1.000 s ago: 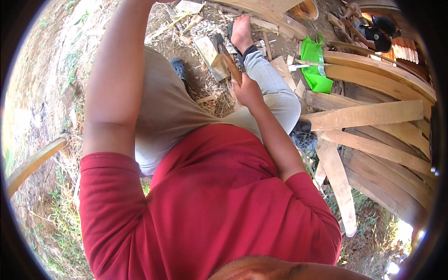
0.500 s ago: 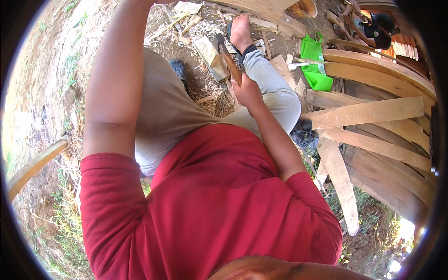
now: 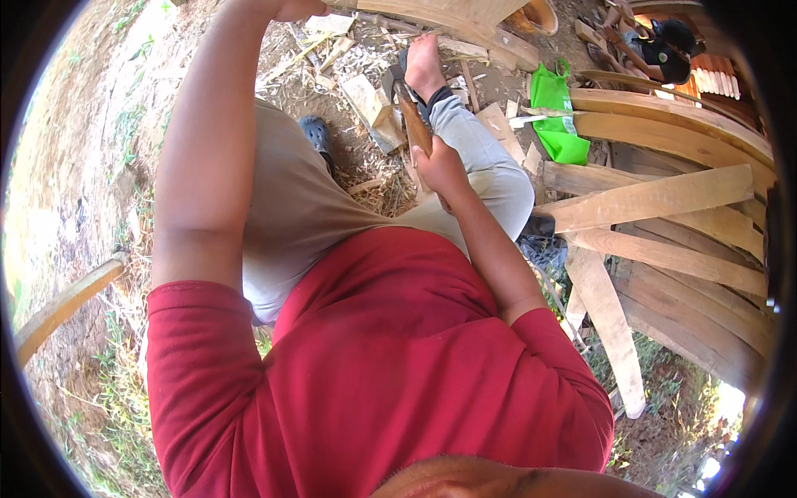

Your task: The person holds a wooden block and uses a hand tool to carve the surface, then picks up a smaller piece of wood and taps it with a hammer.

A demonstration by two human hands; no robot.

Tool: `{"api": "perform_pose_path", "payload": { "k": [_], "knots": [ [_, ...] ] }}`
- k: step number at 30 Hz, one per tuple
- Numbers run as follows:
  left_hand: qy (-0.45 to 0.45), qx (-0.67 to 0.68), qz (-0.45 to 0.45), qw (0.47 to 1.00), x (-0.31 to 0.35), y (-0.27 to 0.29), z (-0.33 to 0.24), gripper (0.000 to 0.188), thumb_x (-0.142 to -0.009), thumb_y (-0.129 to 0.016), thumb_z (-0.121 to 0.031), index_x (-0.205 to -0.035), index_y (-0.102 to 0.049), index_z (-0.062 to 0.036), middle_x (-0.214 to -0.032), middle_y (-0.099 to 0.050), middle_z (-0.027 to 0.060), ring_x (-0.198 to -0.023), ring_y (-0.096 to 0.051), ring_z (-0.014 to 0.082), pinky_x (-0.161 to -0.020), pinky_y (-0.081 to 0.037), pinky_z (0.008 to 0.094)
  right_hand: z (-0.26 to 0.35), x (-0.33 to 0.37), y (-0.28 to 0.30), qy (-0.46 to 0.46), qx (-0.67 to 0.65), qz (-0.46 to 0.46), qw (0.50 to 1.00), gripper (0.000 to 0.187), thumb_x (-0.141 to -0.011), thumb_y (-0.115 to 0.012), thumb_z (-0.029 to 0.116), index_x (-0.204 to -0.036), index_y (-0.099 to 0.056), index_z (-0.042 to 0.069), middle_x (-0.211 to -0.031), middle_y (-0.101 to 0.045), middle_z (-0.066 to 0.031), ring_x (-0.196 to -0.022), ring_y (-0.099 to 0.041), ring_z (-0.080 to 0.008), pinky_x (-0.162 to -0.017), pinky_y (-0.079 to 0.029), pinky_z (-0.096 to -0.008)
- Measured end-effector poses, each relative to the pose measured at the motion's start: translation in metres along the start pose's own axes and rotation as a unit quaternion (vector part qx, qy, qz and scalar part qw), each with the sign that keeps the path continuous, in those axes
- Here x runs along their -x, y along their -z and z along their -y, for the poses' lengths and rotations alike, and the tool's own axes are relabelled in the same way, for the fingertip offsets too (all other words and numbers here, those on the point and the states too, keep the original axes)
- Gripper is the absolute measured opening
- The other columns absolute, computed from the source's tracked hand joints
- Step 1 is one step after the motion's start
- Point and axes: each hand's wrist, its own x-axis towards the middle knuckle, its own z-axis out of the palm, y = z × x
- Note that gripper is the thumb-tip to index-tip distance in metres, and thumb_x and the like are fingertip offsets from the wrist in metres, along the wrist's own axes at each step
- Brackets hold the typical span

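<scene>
My right hand (image 3: 441, 169) is wrapped round the wooden handle of a hatchet (image 3: 415, 124). Its dark metal head points away from me, close to my bare foot (image 3: 424, 66). Beside that head lies a squared wood block (image 3: 371, 110) among chips on the ground. My left arm reaches far forward, and only part of my left hand (image 3: 297, 8) shows at the top edge. Its fingers are cut off by the picture's edge, so what they touch is hidden. The near end of a pale curved timber (image 3: 432, 8) lies just right of it.
A green bag (image 3: 558, 116) lies at the right by stacked curved planks (image 3: 656, 199). Another person (image 3: 656, 54) sits at the far right. A dark clog (image 3: 315, 134) is beside my leg. A wooden bar (image 3: 70, 303) stands at the left.
My left hand has come slightly lower into view at the top edge. The hatchet and my right hand have barely shifted; the view has tilted a little.
</scene>
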Motion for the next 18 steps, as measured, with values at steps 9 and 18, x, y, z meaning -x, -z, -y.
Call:
{"api": "perform_pose_path", "payload": {
  "k": [9,18],
  "knots": [
    [-0.001,0.009,-0.002,1.0,0.003,0.001,0.0,0.054,-0.089,-0.07,-0.053,-0.109,-0.079,-0.0034,-0.112,-0.075,0.0231,-0.11,-0.071,0.0372,-0.098,-0.053,0.0459,0.004,-0.001,0.003,0.001,-0.005,-0.015,1.0,0.046,-0.098,-0.063,0.038,-0.111,-0.061,-0.006,-0.098,-0.07,-0.0347,-0.098,-0.068,-0.0517,-0.086,-0.053,-0.0574],
    [0.01,-0.034,0.02,0.999,-0.007,0.002,0.002,0.057,-0.09,-0.067,-0.055,-0.106,-0.079,-0.002,-0.114,-0.074,0.0237,-0.11,-0.07,0.0396,-0.097,-0.053,0.0475,0.028,-0.004,0.034,0.044,-0.058,-0.05,0.996,0.046,-0.098,-0.064,0.038,-0.112,-0.062,-0.005,-0.099,-0.07,-0.0342,-0.099,-0.068,-0.0513,-0.085,-0.054,-0.0555]
  ]
}}
